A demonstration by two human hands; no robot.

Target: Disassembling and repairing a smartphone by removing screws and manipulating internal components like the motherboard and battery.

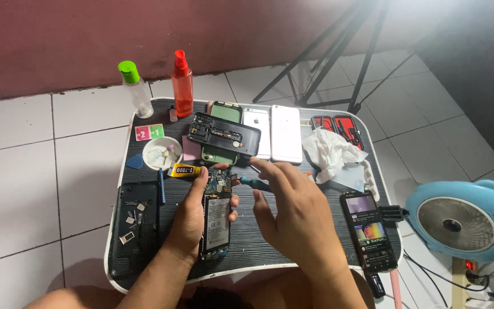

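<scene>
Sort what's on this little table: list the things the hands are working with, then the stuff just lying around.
In hand:
opened phone, steadied by the left hand
teal-handled screwdriver, held in the right hand

Lying about:
yellow glue tube
black back cover
white phones
crumpled tissue
orange spray bottle
lit phone
blue fan

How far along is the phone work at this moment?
Done: the back cover is off and set aside, small parts lie on a dark panel. In hand: the left hand steadies the opened phone while the right hand holds a screwdriver near its top. Left: the phone is still open, glue tube capped.
</scene>
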